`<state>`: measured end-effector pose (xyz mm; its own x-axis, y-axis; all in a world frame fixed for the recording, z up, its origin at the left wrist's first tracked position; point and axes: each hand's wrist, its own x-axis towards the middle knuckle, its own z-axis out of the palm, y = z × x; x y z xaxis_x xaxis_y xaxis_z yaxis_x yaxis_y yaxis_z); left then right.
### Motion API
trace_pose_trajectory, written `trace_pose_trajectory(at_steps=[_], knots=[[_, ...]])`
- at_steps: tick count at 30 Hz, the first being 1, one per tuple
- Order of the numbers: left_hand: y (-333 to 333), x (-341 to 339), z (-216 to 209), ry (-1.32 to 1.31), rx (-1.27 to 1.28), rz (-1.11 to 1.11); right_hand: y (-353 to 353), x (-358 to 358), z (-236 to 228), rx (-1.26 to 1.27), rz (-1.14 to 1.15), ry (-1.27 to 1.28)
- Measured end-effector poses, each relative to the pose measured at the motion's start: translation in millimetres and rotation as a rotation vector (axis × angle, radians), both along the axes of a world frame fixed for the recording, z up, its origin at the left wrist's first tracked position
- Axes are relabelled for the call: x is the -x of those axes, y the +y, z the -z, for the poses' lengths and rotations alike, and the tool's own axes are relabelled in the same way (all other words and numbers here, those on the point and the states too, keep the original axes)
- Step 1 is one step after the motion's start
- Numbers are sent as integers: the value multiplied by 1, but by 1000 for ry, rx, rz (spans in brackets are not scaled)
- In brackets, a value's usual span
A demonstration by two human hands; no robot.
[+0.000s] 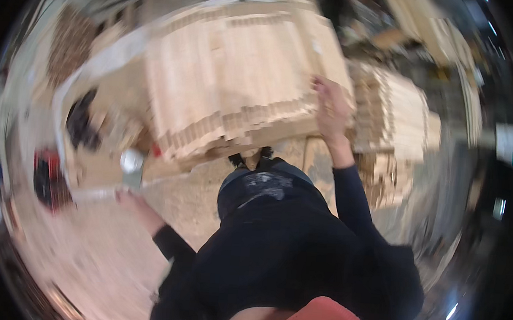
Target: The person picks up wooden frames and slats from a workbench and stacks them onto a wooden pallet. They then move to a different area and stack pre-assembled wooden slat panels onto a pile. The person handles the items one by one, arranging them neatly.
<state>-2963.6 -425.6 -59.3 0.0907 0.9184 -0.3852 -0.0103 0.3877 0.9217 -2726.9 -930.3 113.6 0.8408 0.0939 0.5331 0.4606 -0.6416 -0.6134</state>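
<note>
A broad stack of pale wooden strips [233,69] lies in front of me, its near ends uneven and stepped. Over its right edge is my right hand [333,109], its fingers curled in; whatever they may hold is hidden. I cannot tell whether this hand touches the wood. Low on the left, my left hand [136,204] hangs away from the stack, close to the near edge of a brown work surface [98,175]. Motion smears its fingers, and nothing can be made out in them.
Left of the stack are a white round object [131,161], a dark crumpled item [82,121] and a red and black case-like object [51,179]. More stacked wood [399,113] stands to the right. Long boards [420,29] lie at the back right.
</note>
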Motion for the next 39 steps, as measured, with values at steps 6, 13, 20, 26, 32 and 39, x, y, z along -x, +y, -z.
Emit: trace_pose_trajectory(at_steps=[6,13,20,26,32,39], knots=[[-81,-96,-72,229,-734,215,-64,11,6,87,265,-15],[-153,-190,-103,74,-774,683,-159,50,32,32,578,165],[-297,-216,-129,-48,-1202,1044,-308,92,75,163,863,252],[-497,-216,-135,-227,-1067,1468,-444,105,97,298,858,455],[-722,-216,-117,-298,-1178,2080,-545,97,120,413,632,338],[-896,-207,-58,-132,-1883,2283,-606,94,140,432,577,393]])
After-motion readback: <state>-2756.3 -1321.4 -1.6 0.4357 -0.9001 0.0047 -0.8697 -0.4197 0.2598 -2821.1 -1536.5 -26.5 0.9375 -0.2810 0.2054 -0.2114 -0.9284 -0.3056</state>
